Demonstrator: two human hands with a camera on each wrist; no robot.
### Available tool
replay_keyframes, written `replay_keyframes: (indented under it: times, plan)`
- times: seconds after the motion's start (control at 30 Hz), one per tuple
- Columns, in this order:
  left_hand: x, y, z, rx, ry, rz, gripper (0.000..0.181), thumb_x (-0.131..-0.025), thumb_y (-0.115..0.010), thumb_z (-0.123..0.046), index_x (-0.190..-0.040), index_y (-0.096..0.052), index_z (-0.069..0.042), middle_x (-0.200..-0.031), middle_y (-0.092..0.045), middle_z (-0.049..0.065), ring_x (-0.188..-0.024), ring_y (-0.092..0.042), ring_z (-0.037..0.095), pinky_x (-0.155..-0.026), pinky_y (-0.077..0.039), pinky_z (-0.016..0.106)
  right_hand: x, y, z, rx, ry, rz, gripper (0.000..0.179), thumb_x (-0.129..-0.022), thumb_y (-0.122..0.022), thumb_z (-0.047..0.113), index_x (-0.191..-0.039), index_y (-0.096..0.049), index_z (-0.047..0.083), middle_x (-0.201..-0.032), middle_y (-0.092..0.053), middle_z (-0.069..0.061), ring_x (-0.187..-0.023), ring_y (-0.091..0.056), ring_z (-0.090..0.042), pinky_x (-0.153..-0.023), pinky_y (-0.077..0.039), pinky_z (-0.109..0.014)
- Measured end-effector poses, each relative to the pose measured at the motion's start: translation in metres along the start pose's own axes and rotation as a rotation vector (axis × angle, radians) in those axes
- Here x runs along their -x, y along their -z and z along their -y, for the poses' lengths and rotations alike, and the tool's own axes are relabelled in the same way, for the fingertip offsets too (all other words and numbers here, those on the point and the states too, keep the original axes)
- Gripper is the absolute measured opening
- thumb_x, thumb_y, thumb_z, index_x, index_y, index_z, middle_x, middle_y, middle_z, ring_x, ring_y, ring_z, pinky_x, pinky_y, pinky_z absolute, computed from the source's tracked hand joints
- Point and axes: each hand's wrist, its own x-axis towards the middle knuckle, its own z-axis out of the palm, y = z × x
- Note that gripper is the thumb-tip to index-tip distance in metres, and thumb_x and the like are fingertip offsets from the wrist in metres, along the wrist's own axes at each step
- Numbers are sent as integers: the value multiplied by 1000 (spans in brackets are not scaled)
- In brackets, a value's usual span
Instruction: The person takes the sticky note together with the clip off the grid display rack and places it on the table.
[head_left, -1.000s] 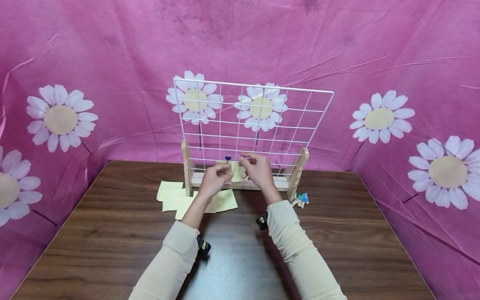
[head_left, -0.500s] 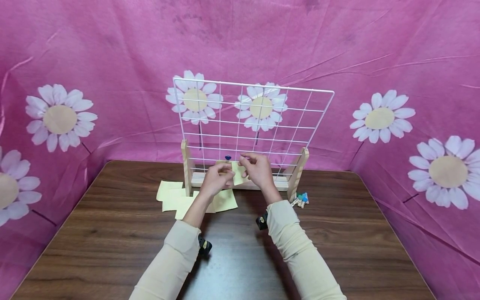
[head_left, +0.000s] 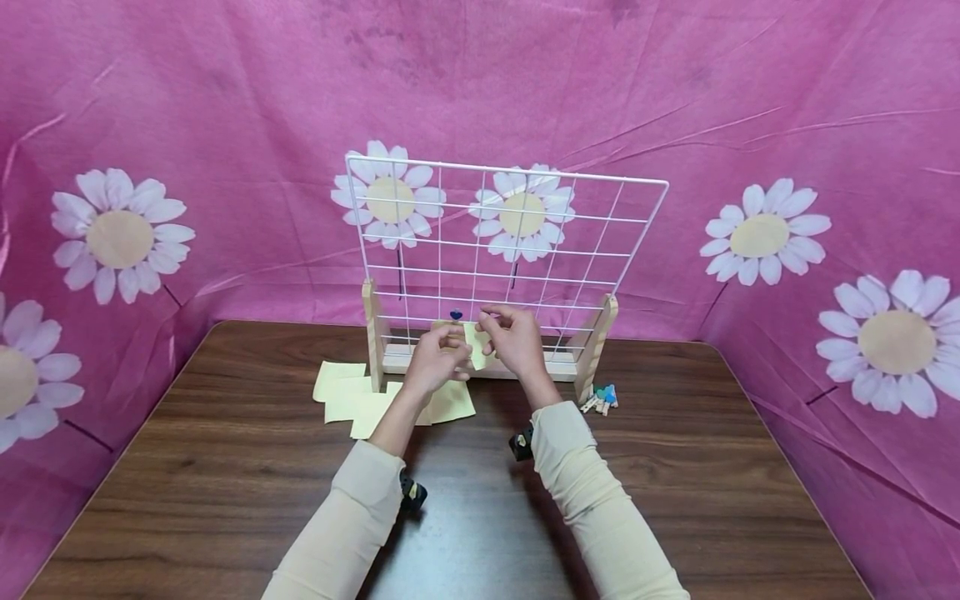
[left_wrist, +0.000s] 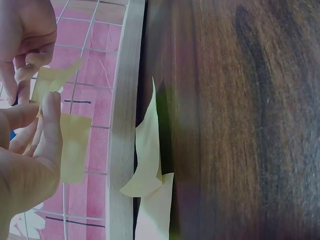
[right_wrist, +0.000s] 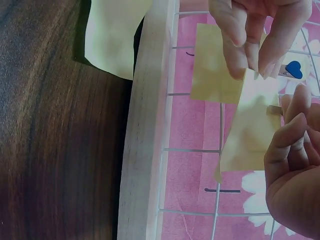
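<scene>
In the head view, a pale yellow sticky note point(head_left: 476, 345) stands between my two hands, in front of a white wire grid point(head_left: 510, 170). My left hand point(head_left: 437, 360) pinches its left edge between thumb and fingers, plainly seen in the right wrist view. At the top edge, my right hand point(head_left: 516, 340) pinches a small wooden clothespin point(right_wrist: 274, 110), mostly hidden by the fingers. Just left of this note, another yellow note point(right_wrist: 215, 65) hangs on the grid beneath a clothespin with a blue heart point(right_wrist: 294, 70).
The grid stands in a wooden base point(head_left: 597, 350) on a brown table point(head_left: 675, 467). Several loose yellow notes point(head_left: 347, 400) lie overlapping at the base's left front, partly under my left forearm. A small heap of clothespins point(head_left: 602, 402) with coloured tops sits by its right foot.
My left hand has shifted slightly right, closer to the right hand, and the note between them has turned and moved a little right. The right hand has hardly moved.
</scene>
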Motion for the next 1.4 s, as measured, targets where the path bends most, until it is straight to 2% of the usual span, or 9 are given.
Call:
replay_keyframes:
  times: [0.3, 0.37, 0.57, 0.77, 0.87, 1.0, 1.1, 1.23, 1.4]
  plan:
    - [-1, -3, 0, 10, -1, -42, 35, -96, -66, -2, -130, -60, 4, -108, -66, 21, -71, -69, 20, -65, -66, 34, 1, -2, -2, -29, 9, -13, 25, -99, -65, 7, -119, -70, -6, -88, -74, -21, -43, -56, -7, -37, -44, -15]
    - [-1, -4, -2, 12, 3, -53, 33, -96, -65, -2, -129, -60, 5, -109, -66, 23, -70, -70, 22, -67, -66, 37, 3, -1, 4, -39, 12, -12, 24, -99, -65, 6, -118, -70, -7, -88, -73, -24, -42, -56, -7, -36, -42, -13]
    - [-1, -6, -5, 11, -16, -93, 26, -96, -64, -1, -121, -64, 6, -103, -67, 20, -63, -69, 16, -62, -65, 33, 2, -2, -1, -63, 11, -21, 24, -98, -67, 9, -116, -72, -5, -86, -74, -19, -42, -56, -6, -37, -42, -15]
    - [-1, -6, -4, 10, -7, -124, 24, -95, -64, 1, -118, -65, 6, -97, -67, 18, -61, -68, 15, -61, -65, 33, 3, -3, -3, -76, 20, -35, 24, -96, -70, 8, -115, -73, -6, -86, -74, -22, -41, -55, -5, -36, -41, -13]
    - [0, -6, -5, 3, -2, -127, 24, -95, -64, 2, -119, -65, 6, -97, -67, 18, -61, -67, 16, -61, -65, 32, 3, -3, -3, -77, 32, -50, 23, -95, -71, 7, -112, -74, -7, -86, -74, -23, -41, -55, -5, -38, -44, -14]
    - [0, -5, -5, -1, 4, -127, 24, -95, -64, 2, -118, -66, 6, -98, -66, 18, -62, -66, 17, -62, -65, 32, 5, -2, -2, -98, 48, -90, 18, -94, -72, 5, -108, -76, -5, -84, -74, -22, -41, -55, -7, -39, -52, -25]
    - [0, -5, -6, -13, -6, -124, 23, -94, -64, 3, -117, -66, 6, -97, -66, 18, -62, -66, 17, -61, -65, 32, 5, -1, -1, -127, 63, -120, 17, -94, -72, 4, -107, -76, -5, -84, -74, -22, -41, -55, -8, -40, -53, -27]
    - [1, -4, -7, -34, -16, -115, 23, -94, -64, 3, -116, -67, 6, -96, -66, 17, -62, -65, 16, -59, -65, 31, 6, 1, 1, -149, 83, -141, 17, -94, -72, 4, -107, -76, -6, -84, -74, -22, -40, -54, -6, -37, -47, -17]
    - [3, -4, -9, -49, -24, -102, 23, -93, -64, 4, -116, -67, 6, -94, -65, 16, -61, -65, 16, -58, -65, 30, 9, 5, 1, -165, 95, -148, 18, -93, -72, 3, -109, -76, -6, -86, -73, -24, -40, -53, -6, -36, -42, -15]
